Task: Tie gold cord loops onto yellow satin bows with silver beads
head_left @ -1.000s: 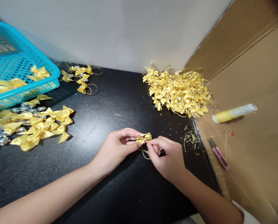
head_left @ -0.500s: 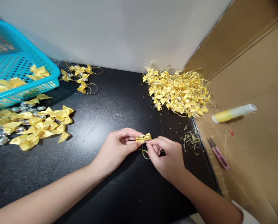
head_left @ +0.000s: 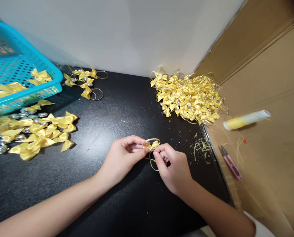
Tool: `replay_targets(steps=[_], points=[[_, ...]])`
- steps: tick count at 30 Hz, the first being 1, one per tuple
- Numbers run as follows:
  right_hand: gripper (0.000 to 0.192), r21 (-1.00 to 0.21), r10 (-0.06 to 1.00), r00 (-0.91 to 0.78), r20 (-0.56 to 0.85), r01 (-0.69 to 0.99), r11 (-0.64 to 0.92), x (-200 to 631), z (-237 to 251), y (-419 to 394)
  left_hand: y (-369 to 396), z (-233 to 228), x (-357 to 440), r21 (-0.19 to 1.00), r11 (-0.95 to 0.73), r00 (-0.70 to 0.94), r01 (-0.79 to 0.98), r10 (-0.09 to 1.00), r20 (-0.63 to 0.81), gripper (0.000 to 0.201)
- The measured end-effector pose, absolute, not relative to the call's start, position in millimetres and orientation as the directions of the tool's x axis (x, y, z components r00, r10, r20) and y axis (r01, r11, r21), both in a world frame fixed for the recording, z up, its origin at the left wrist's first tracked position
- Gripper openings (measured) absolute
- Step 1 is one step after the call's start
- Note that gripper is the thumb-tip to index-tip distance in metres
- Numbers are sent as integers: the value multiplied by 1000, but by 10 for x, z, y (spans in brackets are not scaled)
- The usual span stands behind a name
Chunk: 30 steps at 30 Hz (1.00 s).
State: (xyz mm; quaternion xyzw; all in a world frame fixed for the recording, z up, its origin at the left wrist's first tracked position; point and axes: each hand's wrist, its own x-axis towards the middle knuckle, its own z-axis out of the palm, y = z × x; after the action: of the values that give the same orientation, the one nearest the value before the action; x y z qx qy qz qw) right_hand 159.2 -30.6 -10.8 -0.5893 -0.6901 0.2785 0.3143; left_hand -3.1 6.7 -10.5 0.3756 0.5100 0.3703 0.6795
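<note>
Between left hand [head_left: 122, 158] and right hand [head_left: 173, 168] — both pinching — one yellow bow [head_left: 151, 145]

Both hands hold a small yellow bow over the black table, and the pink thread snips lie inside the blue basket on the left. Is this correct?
One detail is wrong. The head view shows the pink thread snips lying on the cardboard at the right, not in the blue basket. The rest holds: left hand and right hand hold the small yellow bow over the black table.

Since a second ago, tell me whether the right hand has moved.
Yes. The right hand has shifted slightly left and toward the person, away from the pink snips, which lie unmoved; it stays at the yellow bow.
</note>
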Motion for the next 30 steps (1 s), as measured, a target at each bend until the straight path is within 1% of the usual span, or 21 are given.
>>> replay_targets(steps=[3, 6, 17, 26, 30], points=[[9, -792, 992, -113, 48, 601, 107, 1589, -126, -320, 59, -113, -48, 897, 437, 193, -70, 888, -417, 13], [10, -812, 994, -107, 22, 578, 80, 1590, -140, -325, 55, -113, -59, 906, 422, 194, -36, 892, -408, 14], [11, -844, 995, -98, 21, 532, 70, 1579, -117, -312, 60, -81, -41, 928, 373, 203, 12, 908, -367, 14], [11, -835, 994, -105, 19, 545, 73, 1596, -147, -318, 59, -90, -50, 917, 396, 188, 46, 898, -397, 13], [11, -829, 993, -112, 22, 553, 81, 1595, -147, -319, 76, -82, -52, 917, 393, 207, 74, 893, -400, 11]])
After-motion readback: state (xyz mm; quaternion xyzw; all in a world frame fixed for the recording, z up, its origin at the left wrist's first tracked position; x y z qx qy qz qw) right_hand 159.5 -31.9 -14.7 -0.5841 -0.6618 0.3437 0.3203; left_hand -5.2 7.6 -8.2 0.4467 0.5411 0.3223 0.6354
